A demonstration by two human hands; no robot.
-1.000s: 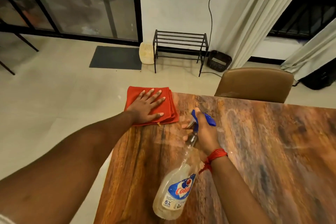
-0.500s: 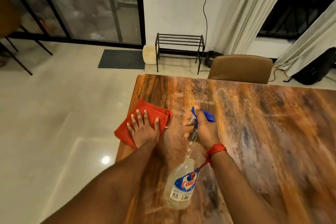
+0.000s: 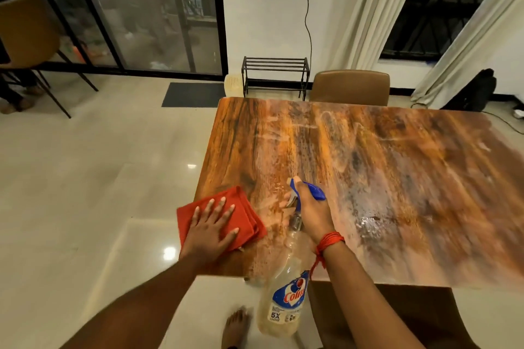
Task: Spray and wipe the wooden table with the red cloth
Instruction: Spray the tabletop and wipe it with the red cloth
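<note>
The folded red cloth (image 3: 243,214) lies at the near left corner of the wooden table (image 3: 382,167), partly hanging over the left edge. My left hand (image 3: 211,231) presses flat on the cloth with fingers spread. My right hand (image 3: 310,211) grips the neck of a clear spray bottle (image 3: 285,300) with a blue trigger head, held above the table's near edge, nozzle pointing away from me. Wet streaks and droplets shine on the wood to the right of the bottle.
A brown chair (image 3: 350,88) stands at the table's far side and another chair back (image 3: 397,317) sits below the near edge. A black metal rack (image 3: 275,76) stands by the wall. My bare foot (image 3: 235,326) is on the glossy tiled floor (image 3: 99,178). Another chair (image 3: 31,34) stands far left.
My left hand has slid the red cloth from the table's far left corner toward me along the left edge to the near corner. The right hand kept holding the spray bottle.
</note>
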